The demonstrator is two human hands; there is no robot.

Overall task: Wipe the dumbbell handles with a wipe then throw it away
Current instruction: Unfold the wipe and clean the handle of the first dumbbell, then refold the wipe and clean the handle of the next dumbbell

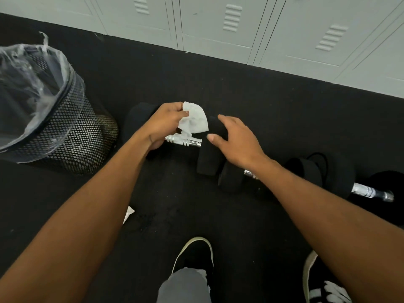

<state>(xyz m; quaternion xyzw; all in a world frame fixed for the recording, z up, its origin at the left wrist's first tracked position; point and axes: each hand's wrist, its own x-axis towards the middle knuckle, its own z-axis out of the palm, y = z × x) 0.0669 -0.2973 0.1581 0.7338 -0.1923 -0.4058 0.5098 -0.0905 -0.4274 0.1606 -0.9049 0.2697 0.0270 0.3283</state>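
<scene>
A black dumbbell lies on the dark floor, its chrome handle (187, 141) showing between two black heads. My left hand (162, 125) pinches a crumpled white wipe (194, 120) just above that handle. My right hand (235, 141) rests with spread fingers on the dumbbell's right head (211, 158). A second dumbbell lies further right, its chrome handle (369, 192) partly visible past my right forearm. A black mesh trash bin (65, 136) with a clear plastic liner stands at the left.
Grey metal lockers (240, 29) run along the far wall. My two black shoes (194, 254) stand on the floor at the bottom. A small white scrap (129, 213) lies on the floor beneath my left forearm.
</scene>
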